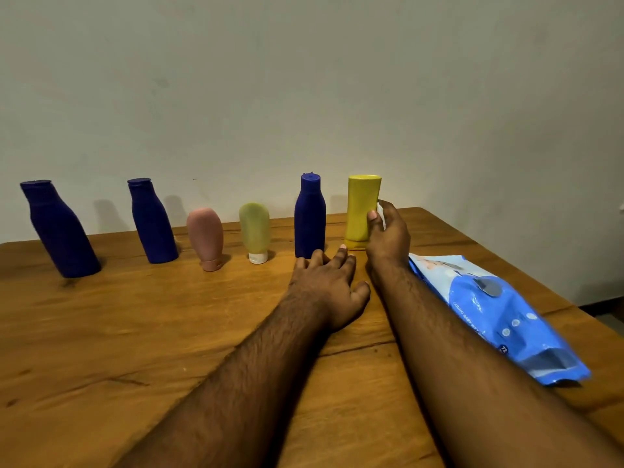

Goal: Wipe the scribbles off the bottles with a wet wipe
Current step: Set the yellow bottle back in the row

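Observation:
Several bottles stand in a row along the back of the wooden table [135, 332]. At the right end is a yellow bottle [360, 211], standing on its cap. My right hand [388, 234] grips its right side, with a bit of white wet wipe [381, 214] pinched between thumb and fingers against the bottle. My left hand [332, 285] lies on the table with fingers spread, just in front of a dark blue bottle [310, 217]. No scribbles show on the sides facing me.
Further left stand a pale green tube [255, 231], a pink tube [206, 236] and two more dark blue bottles [152, 221] [59, 231]. A blue wet-wipe pack [499, 315] lies at the right, under my right forearm. A wall rises behind the table.

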